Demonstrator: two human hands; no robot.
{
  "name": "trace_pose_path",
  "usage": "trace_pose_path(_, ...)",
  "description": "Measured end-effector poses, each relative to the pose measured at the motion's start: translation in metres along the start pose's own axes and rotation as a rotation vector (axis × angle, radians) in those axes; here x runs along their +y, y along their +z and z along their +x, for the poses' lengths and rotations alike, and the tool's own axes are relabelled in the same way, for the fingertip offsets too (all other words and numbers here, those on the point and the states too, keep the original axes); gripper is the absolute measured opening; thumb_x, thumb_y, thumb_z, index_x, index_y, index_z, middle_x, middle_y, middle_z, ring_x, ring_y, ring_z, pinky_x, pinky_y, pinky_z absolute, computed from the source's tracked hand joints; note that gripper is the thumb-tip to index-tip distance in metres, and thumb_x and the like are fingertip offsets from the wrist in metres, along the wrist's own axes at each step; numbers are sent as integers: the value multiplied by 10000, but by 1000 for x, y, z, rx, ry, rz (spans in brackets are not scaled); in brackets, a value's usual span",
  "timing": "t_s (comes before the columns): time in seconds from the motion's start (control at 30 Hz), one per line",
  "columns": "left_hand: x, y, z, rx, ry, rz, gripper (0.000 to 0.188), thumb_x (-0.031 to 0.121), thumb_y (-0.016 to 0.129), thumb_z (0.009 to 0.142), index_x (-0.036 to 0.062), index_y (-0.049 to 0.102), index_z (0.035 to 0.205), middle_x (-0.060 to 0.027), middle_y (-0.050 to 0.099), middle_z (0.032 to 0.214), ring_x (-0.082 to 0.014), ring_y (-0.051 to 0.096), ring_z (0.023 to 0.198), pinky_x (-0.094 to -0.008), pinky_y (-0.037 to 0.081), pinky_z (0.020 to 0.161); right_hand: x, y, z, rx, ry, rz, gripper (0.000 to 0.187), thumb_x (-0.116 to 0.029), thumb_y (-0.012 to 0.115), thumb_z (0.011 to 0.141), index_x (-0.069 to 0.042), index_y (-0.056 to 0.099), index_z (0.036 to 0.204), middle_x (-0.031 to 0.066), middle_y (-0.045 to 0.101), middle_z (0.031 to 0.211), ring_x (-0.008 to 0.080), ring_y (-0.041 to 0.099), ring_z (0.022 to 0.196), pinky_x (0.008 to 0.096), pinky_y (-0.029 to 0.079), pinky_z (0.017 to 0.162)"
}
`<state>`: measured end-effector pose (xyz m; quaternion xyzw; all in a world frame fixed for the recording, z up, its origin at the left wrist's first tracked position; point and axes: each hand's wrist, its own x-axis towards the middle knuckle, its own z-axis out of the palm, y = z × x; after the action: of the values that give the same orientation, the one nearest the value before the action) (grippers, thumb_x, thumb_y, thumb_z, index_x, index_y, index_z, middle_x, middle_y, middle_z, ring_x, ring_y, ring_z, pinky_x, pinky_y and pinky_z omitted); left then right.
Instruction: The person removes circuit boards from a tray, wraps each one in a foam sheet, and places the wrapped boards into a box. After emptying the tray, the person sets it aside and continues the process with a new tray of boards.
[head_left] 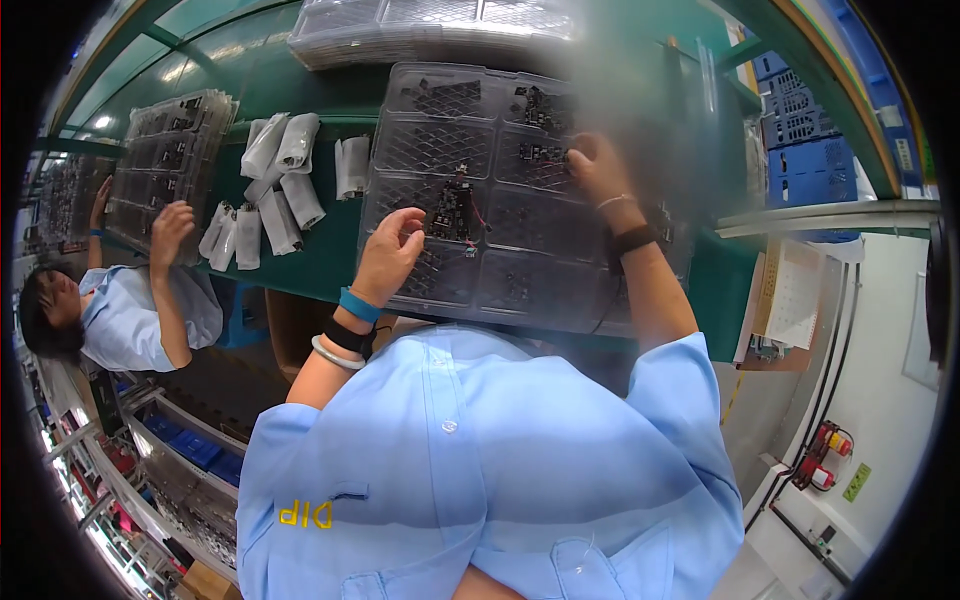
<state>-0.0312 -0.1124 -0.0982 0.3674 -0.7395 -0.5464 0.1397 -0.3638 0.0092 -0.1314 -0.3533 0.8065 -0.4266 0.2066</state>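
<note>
A clear plastic tray (pixel 508 210) divided into compartments lies in front of me. My left hand (pixel 390 252) is at its left side, thumb and fingers curved and apart, beside a dark circuit board (pixel 452 212) with thin red and black wires. Whether the fingertips touch that board I cannot tell. Farther back and to the right, my right hand (pixel 600 172) has its fingers closed at the right end of a second circuit board (pixel 541 152) in a tray compartment. A third board (pixel 537 105) sits in the compartment behind it.
White wrapped packets (pixel 278 213) lie on the green table (pixel 345 262) left of the tray. More clear trays (pixel 430 30) are stacked behind. At the left a co-worker (pixel 140 310) reaches toward another tray stack (pixel 165 165). Blue crates (pixel 808 165) stand at the right.
</note>
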Motion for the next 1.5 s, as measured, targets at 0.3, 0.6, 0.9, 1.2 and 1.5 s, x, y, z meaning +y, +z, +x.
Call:
trace_pose_path(0.3, 3, 19, 27, 171, 196, 572, 283, 226, 627, 835, 50, 591, 1054, -111, 592, 923, -279, 612, 850, -341, 507, 709, -51, -4, -26, 234, -365, -695, 244, -253, 635, 825, -124, 610, 1032, 109, 624, 841, 298, 635, 822, 396, 527, 689)
trace_pose_path(0.6, -3, 17, 57, 47, 159, 549, 274, 231, 636, 840, 30, 600, 1022, -98, 621, 900, -248, 622, 822, -340, 492, 690, -118, 91, -86, -237, -366, -682, 263, -360, 678, 787, -105, 648, 842, 67, 620, 854, 248, 633, 813, 360, 507, 675)
trace_pose_path(0.9, -5, -28, 17, 112, -34, -206, 177, 125, 582, 907, -13, 568, 1017, -46, 619, 826, -95, 566, 732, -230, 455, 674, -131, 107, -75, -390, -101, -715, 308, -348, 647, 816, -67, 634, 942, 112, 640, 929, 269, 644, 878, 370, 510, 744)
trace_pose_path(1.2, -8, -25, -3, 4, -67, -488, 160, 68, 555, 906, 1, 552, 1052, -42, 605, 841, -95, 576, 745, -228, 491, 668, -102, 40, -59, -407, -163, -72, 217, -183, 607, 848, -64, 630, 1028, 123, 654, 906, 221, 639, 825, 328, 500, 737)
trace_pose_path(1.5, 5, 2, -16, -111, -175, -444, 196, 61, 553, 909, 2, 543, 1096, -50, 609, 873, -106, 589, 782, -242, 509, 687, -39, -6, -2, -440, -53, -356, 207, -191, 591, 851, -162, 648, 1047, 82, 666, 885, 233, 646, 859, 356, 501, 760)
